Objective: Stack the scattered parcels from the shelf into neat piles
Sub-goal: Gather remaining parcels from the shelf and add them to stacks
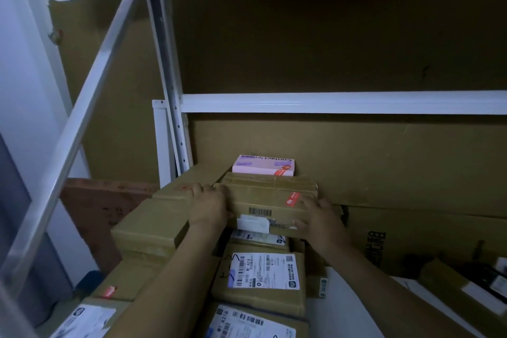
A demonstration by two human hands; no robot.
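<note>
A brown cardboard parcel (269, 197) with a barcode and a red sticker lies on top of a pile of parcels on the shelf. My left hand (208, 204) grips its left end, fingers curled over the top edge. My right hand (319, 218) holds its right front corner. Behind it lies a pink box (263, 164) printed "Contact lenses". Below and nearer are labelled brown parcels (260, 277). To the left sits a larger brown box (153, 222).
A white metal shelf beam (343, 103) crosses above the pile, with an upright post (171, 90) at left. Flat cardboard sheets (384, 162) line the back. More parcels (463, 291) lie at the right. A diagonal white rail (82, 118) runs at left.
</note>
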